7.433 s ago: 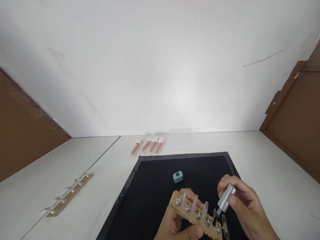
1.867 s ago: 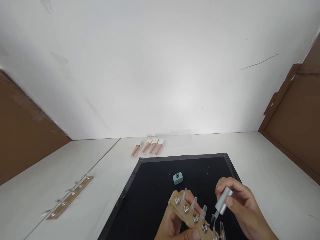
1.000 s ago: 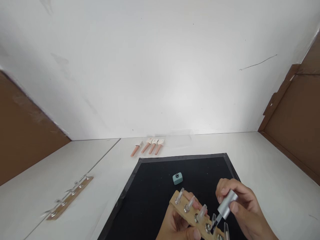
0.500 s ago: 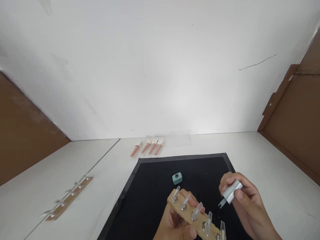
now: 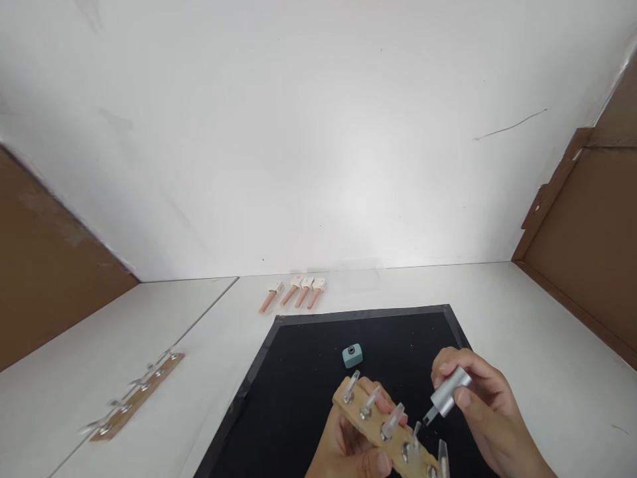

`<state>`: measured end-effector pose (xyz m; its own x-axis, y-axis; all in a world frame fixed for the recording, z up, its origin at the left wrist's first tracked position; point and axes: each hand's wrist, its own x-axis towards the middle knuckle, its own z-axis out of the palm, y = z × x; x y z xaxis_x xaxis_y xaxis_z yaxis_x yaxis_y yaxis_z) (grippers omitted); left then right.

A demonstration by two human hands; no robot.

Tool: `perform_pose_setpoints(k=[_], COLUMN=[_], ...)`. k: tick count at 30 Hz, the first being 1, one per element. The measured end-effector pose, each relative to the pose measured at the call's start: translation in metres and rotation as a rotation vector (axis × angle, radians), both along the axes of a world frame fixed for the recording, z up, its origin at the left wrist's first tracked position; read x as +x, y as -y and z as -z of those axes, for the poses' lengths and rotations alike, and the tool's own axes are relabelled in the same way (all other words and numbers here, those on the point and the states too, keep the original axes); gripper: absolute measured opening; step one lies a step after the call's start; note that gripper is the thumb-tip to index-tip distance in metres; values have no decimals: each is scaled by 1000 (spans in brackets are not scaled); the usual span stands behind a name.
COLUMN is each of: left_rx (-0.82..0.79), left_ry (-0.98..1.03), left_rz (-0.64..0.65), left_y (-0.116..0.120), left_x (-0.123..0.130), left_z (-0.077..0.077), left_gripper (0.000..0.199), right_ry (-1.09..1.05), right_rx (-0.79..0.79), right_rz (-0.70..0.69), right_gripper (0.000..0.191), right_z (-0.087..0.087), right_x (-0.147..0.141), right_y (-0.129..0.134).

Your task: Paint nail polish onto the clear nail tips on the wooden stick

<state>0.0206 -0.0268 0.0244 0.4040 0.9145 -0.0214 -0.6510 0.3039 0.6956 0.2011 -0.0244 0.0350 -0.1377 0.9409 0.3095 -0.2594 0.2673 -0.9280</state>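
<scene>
My left hand [image 5: 343, 438] is closed around a light wooden strip [image 5: 373, 432], held tilted above the black mat. Along the strip stand several clear false nail tips [image 5: 393, 421] on round metal mounts. Between the fingers of my right hand [image 5: 490, 411] is a nail polish brush [image 5: 450, 392] with a silver cap, its dark bristle end pointing down and left. The bristles are at one nail tip [image 5: 416, 439] near the strip's lower end; whether they touch it I cannot tell. An uncapped teal nail polish bottle [image 5: 352, 356] stands on the mat beyond the strip.
A black mat [image 5: 303, 372] with grey edging lies on the white table. Several bottles with pink handles [image 5: 301, 292] lie behind it. At left rests a second wooden strip [image 5: 139, 396] with clear tips. A white wall [image 5: 318, 133] and brown side panels [image 5: 587, 252] enclose the table.
My right hand has moved left and slightly down, bringing the brush from beside the strip to one of its nail tips. My left hand and the strip have stayed nearly still.
</scene>
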Motion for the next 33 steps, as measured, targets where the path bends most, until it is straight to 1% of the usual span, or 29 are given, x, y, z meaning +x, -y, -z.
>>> perform_pose_setpoints(k=[4, 7, 9, 14, 20, 24, 29, 33], left_rx=[-5, 5, 16, 15, -15, -1, -5, -12], left_ry=[17, 16, 1, -45, -41, -52, -40, -49], left_rz=[8, 4, -4, -28, -34, -30, -26, -34], left_y=[1, 0, -1, -3, -1, 0, 1, 1], left_x=[-2, -3, -4, -3, 1, 1, -1, -3], left_z=[3, 5, 6, 2, -4, -2, 1, -1], left_gripper=[30, 30, 30, 30, 30, 29, 30, 31], right_ry=[-23, -56, -82, -83, 11, 40, 17, -28], right_rx=[-41, -33, -9, 7, 18, -6, -30, -25], right_rz=[116, 139, 116, -22, -75, -26, 84, 107], right_gripper=[13, 15, 17, 18, 15, 12, 13, 15], right_z=[0, -2, -3, -4, 1, 0, -4, -6], right_x=[-1, -3, -4, -5, 1, 3, 0, -1], right_y=[0, 1, 1, 1, 2, 2, 0, 1])
